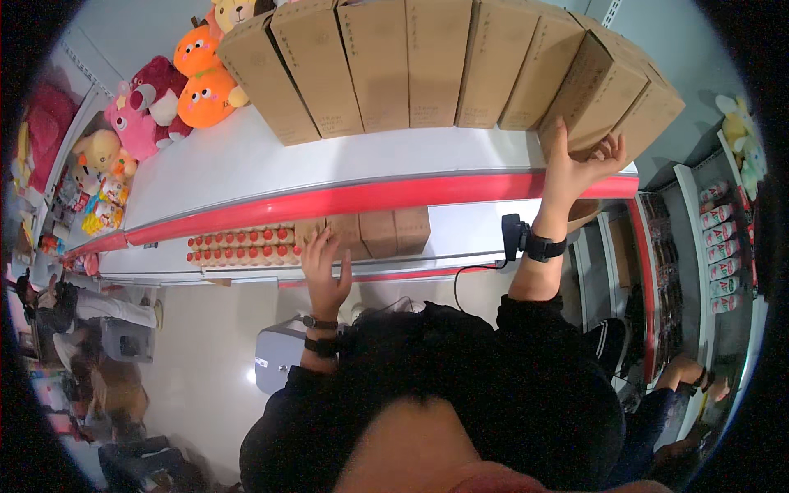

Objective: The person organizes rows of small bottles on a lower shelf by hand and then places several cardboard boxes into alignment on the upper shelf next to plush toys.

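Upright brown cardboard boxes (440, 70) stand in a row on the white upper shelf (271, 164). At the row's right end, my right hand (582, 164) reaches over the red shelf edge. Its thumb points up against the lower part of a slanted cardboard box (596, 90), and its other fingers are spread apart from the thumb, slightly curled, near the box's right lower corner. My left hand (325, 267) is lower down with its fingers apart, in front of smaller brown boxes (382, 234) on the lower shelf. Nothing shows in its grasp.
Red-capped bottles (242, 246) stand in rows on the lower shelf. Plush toys (205, 78) sit left of the boxes. A red strip (353, 197) edges the upper shelf. A grey bin (279, 361) stands on the floor. Other people (62, 316) are at left and lower right.
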### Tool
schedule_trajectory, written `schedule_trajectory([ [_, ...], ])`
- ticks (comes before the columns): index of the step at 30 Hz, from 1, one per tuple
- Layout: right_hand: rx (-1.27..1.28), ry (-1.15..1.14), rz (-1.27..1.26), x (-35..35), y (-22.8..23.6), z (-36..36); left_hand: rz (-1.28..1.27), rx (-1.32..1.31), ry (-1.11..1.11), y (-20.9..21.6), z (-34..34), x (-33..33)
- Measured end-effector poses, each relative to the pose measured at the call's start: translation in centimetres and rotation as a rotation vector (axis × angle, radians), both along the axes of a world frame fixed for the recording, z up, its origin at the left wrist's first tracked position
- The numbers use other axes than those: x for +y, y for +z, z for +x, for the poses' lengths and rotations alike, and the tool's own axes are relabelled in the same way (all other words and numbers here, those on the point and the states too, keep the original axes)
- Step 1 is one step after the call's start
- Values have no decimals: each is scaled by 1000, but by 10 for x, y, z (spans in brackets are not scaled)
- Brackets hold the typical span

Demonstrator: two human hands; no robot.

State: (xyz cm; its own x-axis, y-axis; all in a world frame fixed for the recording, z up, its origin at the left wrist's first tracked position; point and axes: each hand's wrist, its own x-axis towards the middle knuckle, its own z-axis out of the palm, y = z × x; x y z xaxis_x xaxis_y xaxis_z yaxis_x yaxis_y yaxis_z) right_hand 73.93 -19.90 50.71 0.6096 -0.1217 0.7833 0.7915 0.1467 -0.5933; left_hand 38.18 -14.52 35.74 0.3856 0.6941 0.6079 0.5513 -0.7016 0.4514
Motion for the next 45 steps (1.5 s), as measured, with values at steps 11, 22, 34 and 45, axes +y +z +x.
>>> schedule_trajectory([
  [11, -130, -83, -136, -2, -1, 5, 74, 6, -33, 6, 14, 4],
  [22, -251, -159, -157, 2, 11, 16, 12, 41, -42, 1, 9, -2],
  [34, -31, 70, 14, -30, 21, -10, 0, 10, -106, 9, 30, -1],
  [45, 309, 366, 119, -88, 7, -31, 14, -5, -228, 1, 62, 4],
])
